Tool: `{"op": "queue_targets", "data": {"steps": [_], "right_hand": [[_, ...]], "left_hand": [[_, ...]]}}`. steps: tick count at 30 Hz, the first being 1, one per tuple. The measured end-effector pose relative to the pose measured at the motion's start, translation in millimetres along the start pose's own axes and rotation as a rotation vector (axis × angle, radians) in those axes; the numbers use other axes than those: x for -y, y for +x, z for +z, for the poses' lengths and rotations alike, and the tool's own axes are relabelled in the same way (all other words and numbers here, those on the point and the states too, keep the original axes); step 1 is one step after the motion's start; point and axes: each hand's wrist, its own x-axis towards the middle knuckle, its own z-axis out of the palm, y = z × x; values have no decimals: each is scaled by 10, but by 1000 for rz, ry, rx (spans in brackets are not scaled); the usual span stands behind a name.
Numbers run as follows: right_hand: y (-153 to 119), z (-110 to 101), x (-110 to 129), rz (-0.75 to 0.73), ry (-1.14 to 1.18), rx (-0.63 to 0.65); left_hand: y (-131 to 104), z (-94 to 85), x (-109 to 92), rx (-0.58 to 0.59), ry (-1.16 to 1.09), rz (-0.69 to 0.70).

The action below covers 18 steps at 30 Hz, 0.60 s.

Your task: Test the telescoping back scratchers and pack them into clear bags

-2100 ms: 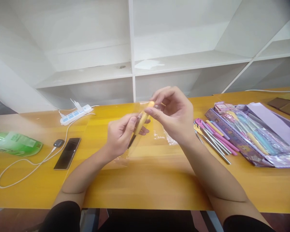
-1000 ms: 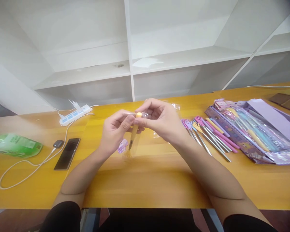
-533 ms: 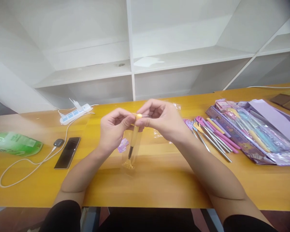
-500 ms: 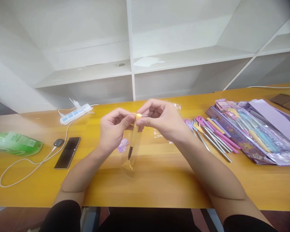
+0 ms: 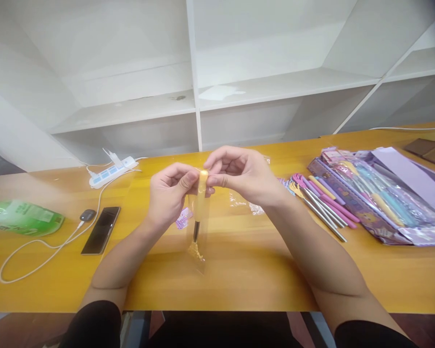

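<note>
A yellow-handled back scratcher (image 5: 200, 199) hangs upright inside a clear plastic bag (image 5: 202, 266), its handle end at the top and its yellow claw end at the bottom. My left hand (image 5: 172, 193) is closed in a pinch at the bag's top edge, left of the handle. On the other side, my right hand (image 5: 244, 176) pinches the bag's top beside the handle tip, its other fingers curled. The exact grip behind the thumbs is hidden. A small purple printed card (image 5: 183, 218) shows just below my left hand.
Loose back scratchers (image 5: 322, 203) lie to the right beside a purple display box (image 5: 366, 212) of wrapped ones. Crumpled clear plastic (image 5: 255, 209) lies behind my right wrist. Leftward are a phone (image 5: 101, 231), white cable, power strip (image 5: 113, 172) and green packet (image 5: 25, 217). White shelving stands behind.
The bagged back scratcher has swung to hang more upright, its top moving slightly left. My right hand has shifted a little left with it; my left hand is nearly still.
</note>
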Motion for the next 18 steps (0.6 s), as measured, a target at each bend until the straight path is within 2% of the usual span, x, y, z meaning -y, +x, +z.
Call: {"op": "queue_targets", "data": {"steps": [6,10,13,15,18], "right_hand": [[64,-36,-104,-11,6,-34],[109,-28,-169,-21,-22,-106],[103,-54,-152,-38,-81,-131],[79,-115,-110,-31,-170,-69],[33,-240,-38,29,-402,151]], "left_hand": [[49,-45,-35,37,-25,-70],[113,-133,-66,40,85,5],[157,-167,-85,-11,91,65],[192,-190,-102,-84,66,127],[257,-258,-135,-199,45,238]]}}
